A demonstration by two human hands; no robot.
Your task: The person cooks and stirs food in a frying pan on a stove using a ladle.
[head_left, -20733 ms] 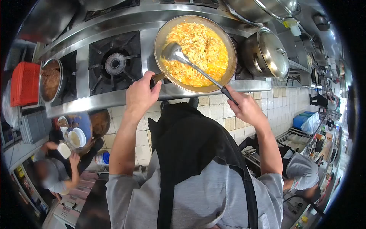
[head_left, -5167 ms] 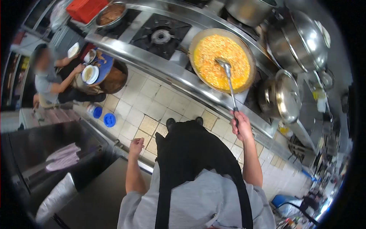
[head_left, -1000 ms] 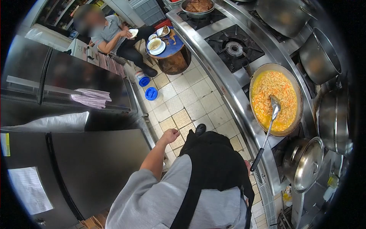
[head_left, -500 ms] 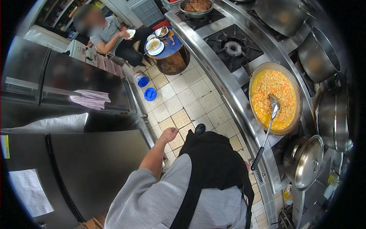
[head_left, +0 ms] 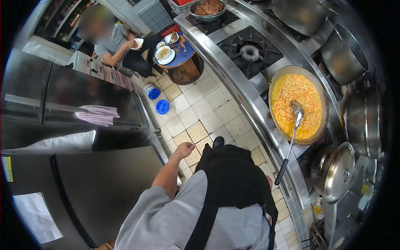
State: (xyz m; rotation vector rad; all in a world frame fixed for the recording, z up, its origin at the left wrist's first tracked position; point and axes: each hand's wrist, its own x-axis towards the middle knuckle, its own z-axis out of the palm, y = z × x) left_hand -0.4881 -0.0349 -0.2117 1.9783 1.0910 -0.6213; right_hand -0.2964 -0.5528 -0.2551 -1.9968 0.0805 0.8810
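Note:
My left hand (head_left: 183,150) hangs over the tiled floor in front of my body, its fingers curled in and nothing showing in them. Only a sliver of my right hand (head_left: 269,182) shows beside my black apron (head_left: 237,175); its fingers are hidden. Close to that hand is the dark handle of a metal ladle (head_left: 295,125). The ladle's head rests in a wide pan (head_left: 273,112) of orange-yellow food with shredded pieces, and its handle leans over the stove's front edge. Neither hand visibly touches the ladle.
On the right, the steel stove (head_left: 233,81) carries a lidded pot (head_left: 337,175), several large pots and a bowl of browned food (head_left: 208,9). Dark fridges (head_left: 100,179) line the left. Blue-lidded tubs (head_left: 162,107) stand on the floor. Beyond, a person (head_left: 114,46) sits by a round table (head_left: 183,60).
The view has turned slightly, shifting the stove and pan a little left. The seated person's hand and small white dish sit slightly lower. My left hand stays curled in nearly the same place.

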